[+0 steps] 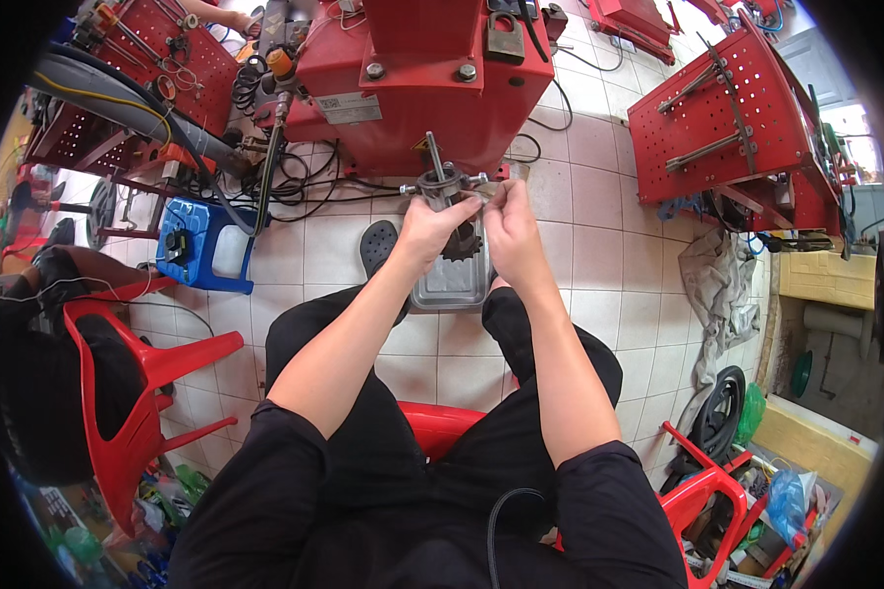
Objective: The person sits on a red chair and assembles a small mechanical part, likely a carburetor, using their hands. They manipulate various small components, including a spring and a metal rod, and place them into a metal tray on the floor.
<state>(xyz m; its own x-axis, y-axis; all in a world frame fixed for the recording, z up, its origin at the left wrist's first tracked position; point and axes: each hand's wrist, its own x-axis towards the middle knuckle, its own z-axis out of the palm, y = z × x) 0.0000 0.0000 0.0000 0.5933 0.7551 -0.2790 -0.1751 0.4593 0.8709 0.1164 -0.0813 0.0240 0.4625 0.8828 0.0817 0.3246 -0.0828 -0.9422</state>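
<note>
Between my knees, a round metal part [440, 184] is held up with a long rod rising from it and bolts sticking out at its sides. It looks like a hub or puller; its exact kind is unclear. My left hand [424, 236] is wrapped around its near side, thumb pointing right. Just beside it, my right hand [514, 234] has thumb and fingers pinched together by the right bolt; what they hold is too small to tell. A dark toothed sprocket [464, 245] shows below my hands, above a grey metal tray [449, 292] on the floor.
A large red machine [432, 118] stands straight ahead, with black cables [309, 182] at its base. On the left are a blue plastic stool [206, 245] and a red chair [118, 378] beside a person in black. A red pegboard stand [727, 128] stands right.
</note>
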